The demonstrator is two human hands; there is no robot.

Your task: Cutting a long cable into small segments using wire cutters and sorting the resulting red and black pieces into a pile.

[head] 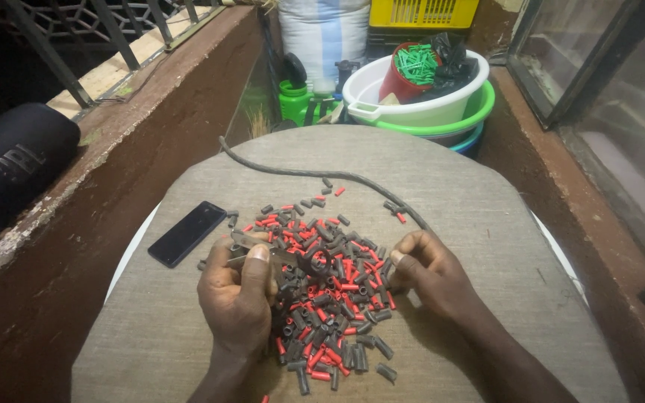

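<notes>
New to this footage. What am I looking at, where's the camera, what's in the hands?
No machine here: one person's two bare hands, filmed by a camera worn on the head and looking down. They work over a round table covered in grey cloth. On it lies a pile of short red and dark tube pieces, a long dark cable and a black phone. The left hand has its grip on a small metal tool, seemingly a cutter. The right hand rests at the pile's edge, fingers curled; whether it holds a piece is hidden. Behind stand stacked plastic basins.
</notes>
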